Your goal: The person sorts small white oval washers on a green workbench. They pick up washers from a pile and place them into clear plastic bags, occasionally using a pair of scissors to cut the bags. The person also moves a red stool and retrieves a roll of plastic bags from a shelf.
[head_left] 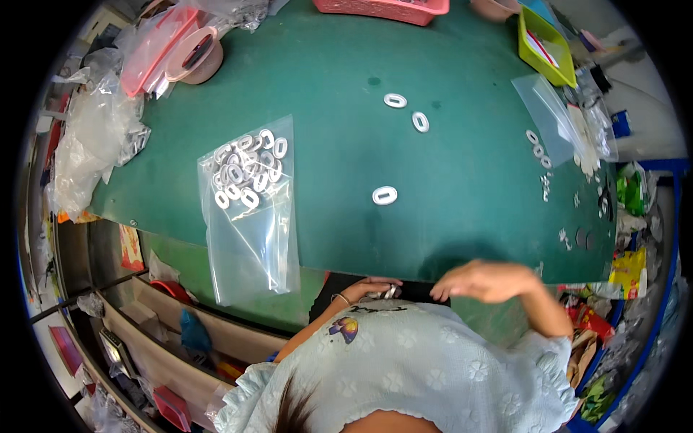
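Close to my body, below the table's front edge, my left hand (367, 287) is closed on a small silvery piece (392, 291). Its exact shape is partly hidden by the fingers. To the right, my right hand (485, 281) hovers at the table edge, fingers loosely bent and nothing visible in them. In front of me lies a single white-and-grey oval ring (385, 195) with a slot in its middle. Farther off are two more oval rings, one flat (395, 101) and one turned (420, 122). A clear plastic bag (253, 252) on the left has a heap of such rings (247, 167) at its far end.
The green table (339, 137) carries a pink bowl (198, 59) and crumpled plastic (97, 130) at far left. A pink tray (382, 9) and a lime-green basket (546, 50) stand at the back. Small oval parts (538, 151) and bits lie along the right side.
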Demonstrator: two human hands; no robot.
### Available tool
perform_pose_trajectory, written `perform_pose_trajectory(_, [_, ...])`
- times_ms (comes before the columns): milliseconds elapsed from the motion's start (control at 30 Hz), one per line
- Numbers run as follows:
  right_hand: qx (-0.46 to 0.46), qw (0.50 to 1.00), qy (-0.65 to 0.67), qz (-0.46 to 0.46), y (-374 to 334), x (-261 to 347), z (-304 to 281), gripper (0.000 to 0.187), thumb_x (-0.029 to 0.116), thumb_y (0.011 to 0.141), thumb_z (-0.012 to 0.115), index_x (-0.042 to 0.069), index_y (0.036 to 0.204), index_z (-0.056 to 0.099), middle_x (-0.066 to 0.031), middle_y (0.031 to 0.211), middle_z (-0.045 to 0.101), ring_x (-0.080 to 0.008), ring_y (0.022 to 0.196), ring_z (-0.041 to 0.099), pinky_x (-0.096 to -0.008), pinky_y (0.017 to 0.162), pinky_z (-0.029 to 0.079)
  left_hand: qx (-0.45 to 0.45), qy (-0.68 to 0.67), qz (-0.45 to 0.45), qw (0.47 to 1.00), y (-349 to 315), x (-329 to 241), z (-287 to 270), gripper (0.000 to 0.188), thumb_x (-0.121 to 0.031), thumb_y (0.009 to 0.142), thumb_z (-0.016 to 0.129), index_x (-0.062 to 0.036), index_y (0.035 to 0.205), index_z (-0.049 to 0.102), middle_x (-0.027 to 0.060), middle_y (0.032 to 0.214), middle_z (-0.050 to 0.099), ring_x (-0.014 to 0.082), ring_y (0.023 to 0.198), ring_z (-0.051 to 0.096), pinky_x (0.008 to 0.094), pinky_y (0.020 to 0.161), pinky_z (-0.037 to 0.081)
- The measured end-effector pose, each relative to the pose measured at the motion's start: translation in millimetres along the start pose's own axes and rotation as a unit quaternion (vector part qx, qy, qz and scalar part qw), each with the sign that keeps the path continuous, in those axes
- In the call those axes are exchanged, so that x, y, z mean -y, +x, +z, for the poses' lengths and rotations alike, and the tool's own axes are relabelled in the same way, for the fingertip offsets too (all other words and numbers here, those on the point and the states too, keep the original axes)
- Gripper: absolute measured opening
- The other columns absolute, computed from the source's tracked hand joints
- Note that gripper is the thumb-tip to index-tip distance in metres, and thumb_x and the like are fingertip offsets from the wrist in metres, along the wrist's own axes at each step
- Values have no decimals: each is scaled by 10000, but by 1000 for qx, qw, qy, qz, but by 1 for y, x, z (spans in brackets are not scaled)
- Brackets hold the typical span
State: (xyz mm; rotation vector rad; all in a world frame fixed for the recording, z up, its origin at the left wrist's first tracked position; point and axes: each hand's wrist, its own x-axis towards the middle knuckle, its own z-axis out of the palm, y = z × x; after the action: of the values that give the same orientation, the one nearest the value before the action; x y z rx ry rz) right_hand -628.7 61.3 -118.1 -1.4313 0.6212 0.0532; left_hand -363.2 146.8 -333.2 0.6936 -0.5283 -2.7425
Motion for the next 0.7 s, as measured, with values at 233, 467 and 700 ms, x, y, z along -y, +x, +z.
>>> perform_pose_trajectory(233, [-336,915,-209,78,53,-119,147,261,116,827,520,3,1060,554,-158,1069,553,-316,1014,514,-375,879,406,-15,-145,79,986,-46,10,22,340,-155,850,532,-11,1157,512,145,1034,566,226,990,545,326,892,410])
perform_pose_trajectory(467, [-309,803,-501,92,142,-165,160,183,168,693,607,26,809,606,-99,964,550,-222,940,485,-322,750,361,-48,-186,93,977,-64,28,30,281,-180,875,488,-53,1122,530,166,1082,541,262,947,581,334,799,489])
perform_pose_trajectory(700, [-396,729,-551,88,147,-169,162,164,181,735,536,49,784,619,-108,977,544,-221,949,479,-311,768,363,-57,-206,114,970,-66,33,38,266,-176,872,493,-62,1111,523,163,1060,548,270,908,574,359,799,478])
